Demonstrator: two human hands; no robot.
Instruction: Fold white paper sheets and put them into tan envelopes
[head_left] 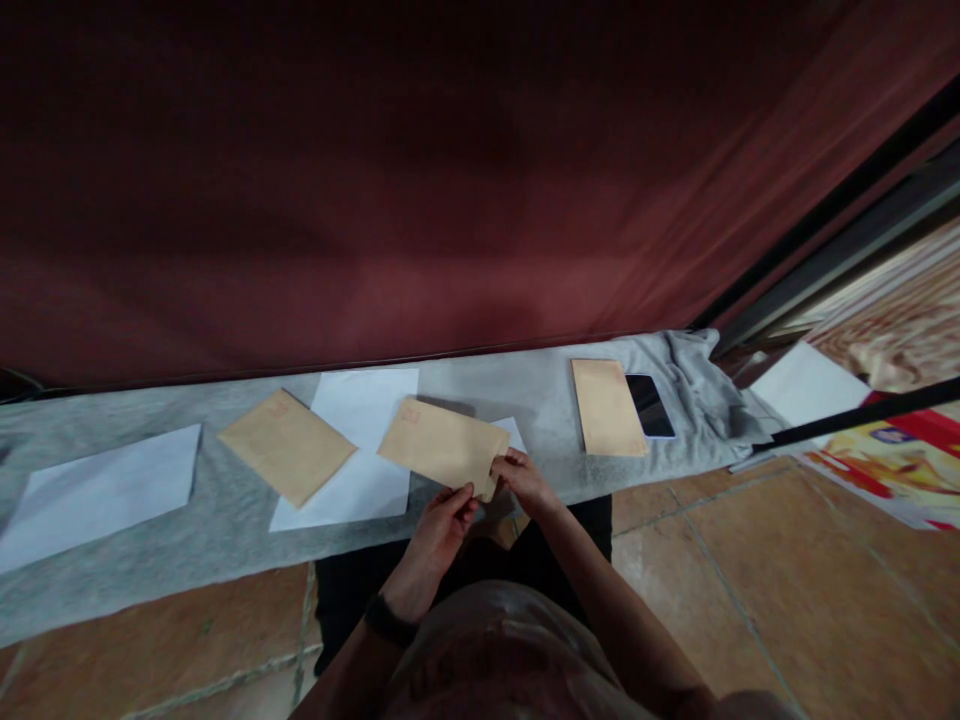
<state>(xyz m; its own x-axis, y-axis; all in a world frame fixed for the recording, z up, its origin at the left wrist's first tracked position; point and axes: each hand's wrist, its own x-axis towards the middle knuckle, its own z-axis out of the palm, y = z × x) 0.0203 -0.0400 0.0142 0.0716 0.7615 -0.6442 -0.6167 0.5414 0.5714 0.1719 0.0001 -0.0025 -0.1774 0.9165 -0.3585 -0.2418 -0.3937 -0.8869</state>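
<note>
A: How does the held envelope (439, 443) lie from our fingers?

B: Forward and to the left of them, over the near part of the cloth-covered tabletop (540, 395). Its long axis runs left to right, slanting so the right end comes closer to us.

A: Which hand is nearer?

B: Both touch it. Our right hand (527, 485) has its fingers pinched on the short right end; our left hand (441, 532) pinches the near edge by that same end. Whether the envelope rests on the cloth or is lifted, we can't tell.

A: And the count?

B: Three brown envelopes: the held one, a left envelope (289, 445) and a right envelope (609, 408) well apart on its right. One phone (651, 407), farther right.

A: White paper?

B: We count four places, all relative to the held envelope: a far-left sheet (105, 490), a middle sheet (367, 400) just left, a white corner (514, 430) peeking from behind, and an off-table sheet (810, 385) far right.
</note>
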